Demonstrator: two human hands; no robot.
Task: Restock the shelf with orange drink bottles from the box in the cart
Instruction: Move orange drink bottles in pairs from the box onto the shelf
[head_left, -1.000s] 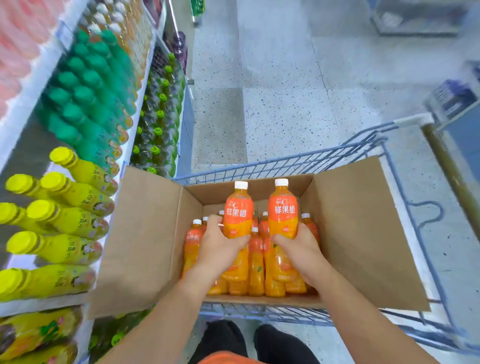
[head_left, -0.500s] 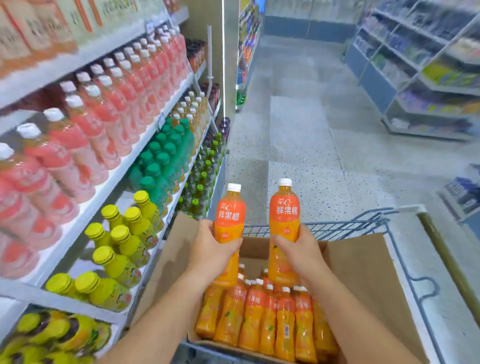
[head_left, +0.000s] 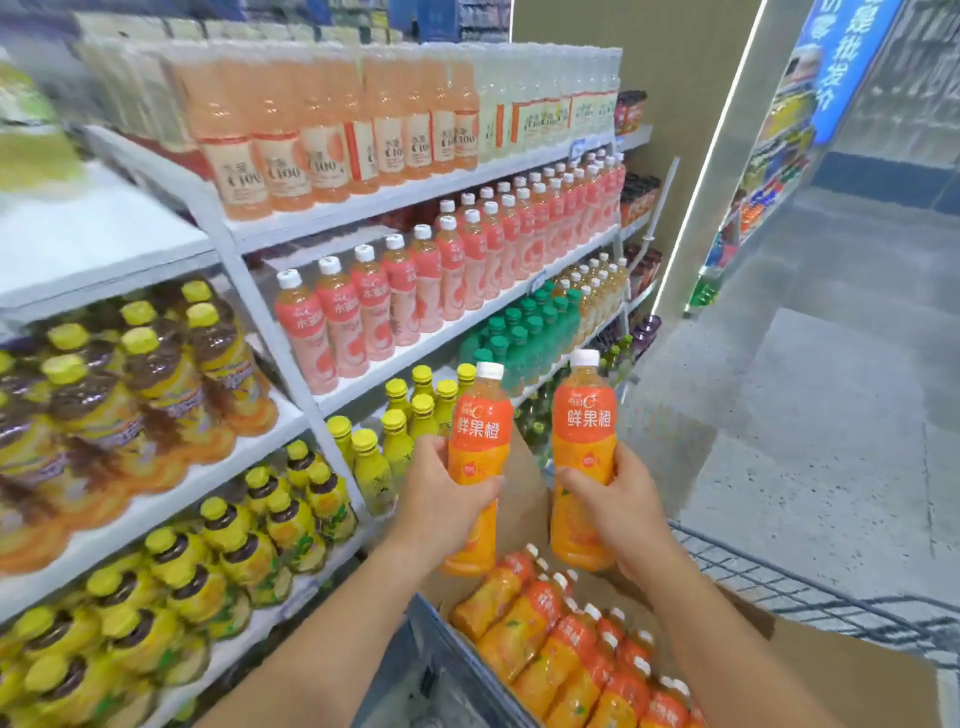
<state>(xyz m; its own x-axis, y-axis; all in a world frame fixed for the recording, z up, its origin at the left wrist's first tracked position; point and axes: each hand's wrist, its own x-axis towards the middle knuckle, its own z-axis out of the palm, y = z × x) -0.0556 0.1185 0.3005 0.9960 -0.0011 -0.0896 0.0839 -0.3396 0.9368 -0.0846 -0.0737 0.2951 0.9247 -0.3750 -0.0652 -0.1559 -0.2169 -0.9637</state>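
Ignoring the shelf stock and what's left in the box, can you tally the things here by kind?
Hands: 2, left hand, right hand
Held orange bottles: 2, left bottle, right bottle
Cardboard box: 1
Cart: 1
Total: 6

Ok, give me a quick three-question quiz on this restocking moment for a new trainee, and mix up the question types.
1. True or false: the left hand grips one orange bottle and the right hand grips a second orange bottle.
2. Multiple choice: the caps on the two held bottles are A white, B green, C yellow.
3. Fill the gap: the spare orange bottles lie in the cardboard ___ inside the cart.

Key: 1 true; 2 A; 3 box.
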